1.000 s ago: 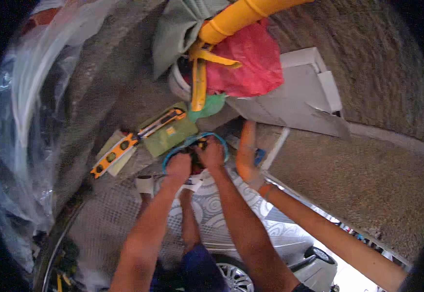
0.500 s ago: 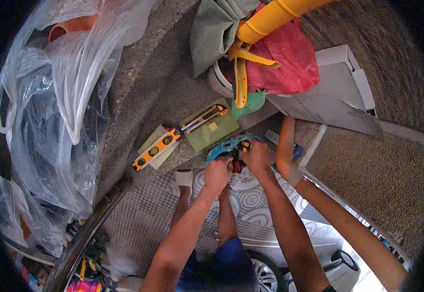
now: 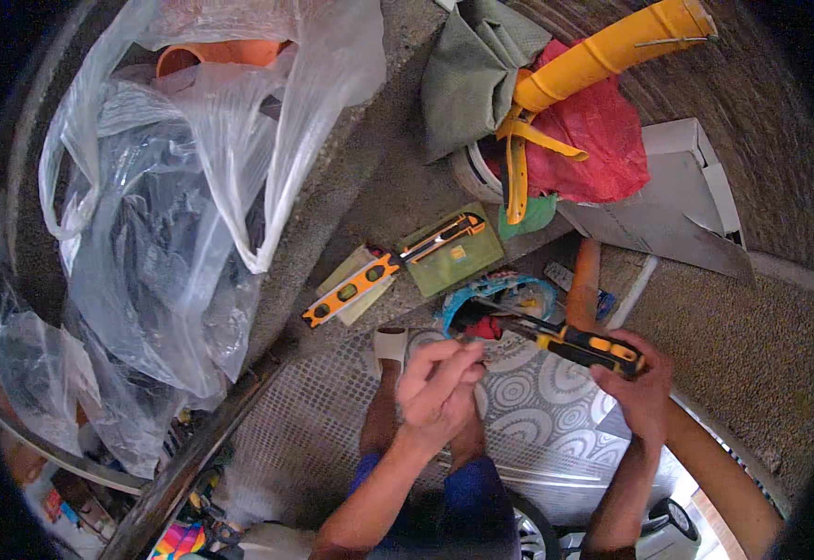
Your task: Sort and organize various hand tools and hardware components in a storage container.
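My right hand (image 3: 633, 387) grips a yellow-and-black handled tool (image 3: 594, 347) whose metal shaft points left over a blue-rimmed pouch (image 3: 535, 294). Red items lie inside that open pouch. My left hand (image 3: 438, 387) is raised just below the pouch with its fingers curled together; whatever they hold is too small to make out. An orange-and-silver spirit level (image 3: 351, 289) lies beside a translucent green case (image 3: 454, 271), on which rests an orange-and-black slim tool (image 3: 440, 238).
Plastic bags (image 3: 146, 233) with orange pipe fittings fill the left. A yellow pipe (image 3: 603, 51), red sack (image 3: 594, 149), grey folded tarp (image 3: 463, 89) and cardboard (image 3: 659, 215) occupy the back. An orange pipe (image 3: 715, 448) runs along the right; a railing (image 3: 203, 427) crosses lower left.
Both hands have come out of the pouch toward me and rightward, my right one lifting the yellow-and-black tool. The view has shifted, so the surroundings appear farther right.
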Motion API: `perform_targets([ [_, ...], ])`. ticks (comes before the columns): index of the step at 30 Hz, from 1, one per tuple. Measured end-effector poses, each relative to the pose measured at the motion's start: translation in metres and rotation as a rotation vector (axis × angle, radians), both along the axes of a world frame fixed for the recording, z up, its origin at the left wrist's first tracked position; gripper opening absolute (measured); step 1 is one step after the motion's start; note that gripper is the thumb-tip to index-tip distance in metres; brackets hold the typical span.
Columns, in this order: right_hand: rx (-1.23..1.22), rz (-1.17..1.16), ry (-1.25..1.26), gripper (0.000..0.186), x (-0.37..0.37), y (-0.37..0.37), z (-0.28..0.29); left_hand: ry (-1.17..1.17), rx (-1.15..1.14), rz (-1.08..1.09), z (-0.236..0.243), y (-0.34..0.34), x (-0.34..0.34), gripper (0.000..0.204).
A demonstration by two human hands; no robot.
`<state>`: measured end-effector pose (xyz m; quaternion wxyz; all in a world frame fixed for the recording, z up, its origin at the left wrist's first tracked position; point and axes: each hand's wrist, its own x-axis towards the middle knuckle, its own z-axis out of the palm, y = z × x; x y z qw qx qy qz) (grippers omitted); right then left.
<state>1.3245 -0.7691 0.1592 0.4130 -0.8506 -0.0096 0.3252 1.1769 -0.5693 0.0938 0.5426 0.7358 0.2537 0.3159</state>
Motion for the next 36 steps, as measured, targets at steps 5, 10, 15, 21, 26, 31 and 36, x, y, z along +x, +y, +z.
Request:
perform_targets([
  [5,0.200,0.075,0.117,0.049,0.010,0.021,-0.015,0.252,0.114,-0.099,-0.001,0.076,0.023,0.024],
  [10,0.406,-0.015,0.605,0.039,0.009,0.085,-0.108,0.523,0.084,-0.277,-0.081,0.134,0.032,0.022],
  [15,0.375,-0.145,0.774,0.038,0.021,0.108,-0.201,0.679,0.141,-0.333,-0.130,0.132,0.041,0.025],
  [21,0.365,-0.133,0.837,0.038,0.034,0.121,-0.243,0.715,0.295,-0.439,-0.169,0.124,0.029,0.028],
  [26,0.350,-0.247,0.752,0.036,0.024,0.138,-0.253,0.579,0.436,-0.253,-0.190,0.108,0.026,0.026],
  [31,0.361,-0.358,0.395,0.042,0.011,0.165,-0.247,0.390,0.420,-0.172,-0.203,0.123,0.030,0.018],
  [36,0.318,-0.337,0.213,0.052,0.014,0.166,-0.250,0.355,0.290,-0.191,-0.201,0.133,0.051,0.018],
])
